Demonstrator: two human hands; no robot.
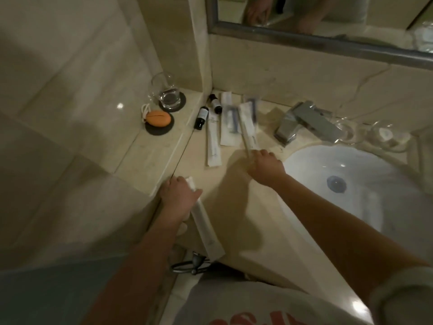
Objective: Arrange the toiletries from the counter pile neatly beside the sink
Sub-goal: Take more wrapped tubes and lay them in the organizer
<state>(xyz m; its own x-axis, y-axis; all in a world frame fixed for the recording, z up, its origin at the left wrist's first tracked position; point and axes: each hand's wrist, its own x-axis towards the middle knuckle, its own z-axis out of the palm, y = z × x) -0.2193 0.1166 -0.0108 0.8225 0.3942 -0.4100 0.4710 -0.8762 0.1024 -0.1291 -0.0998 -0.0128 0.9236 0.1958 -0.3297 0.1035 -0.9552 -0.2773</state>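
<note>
Left of the white sink (304,160), toiletries lie in a row on the beige counter (225,184). Two small dark bottles (201,118) (216,103) rest at the back beside a long white sachet (212,141) and a clear-windowed packet (230,123). My right hand (266,167) is shut on the near end of a long white packet (247,126), which is blurred and slants away toward the wall. My left hand (179,194) grips another long white packet (206,233) at the counter's left edge, its lower end pointing toward me.
A raised ledge on the left carries a glass on a dark coaster (169,96) and an orange soap-like piece on a second coaster (159,121). A chrome tap (304,123) stands behind the sink, with clear glasses (384,134) to its right. A mirror (328,15) hangs above.
</note>
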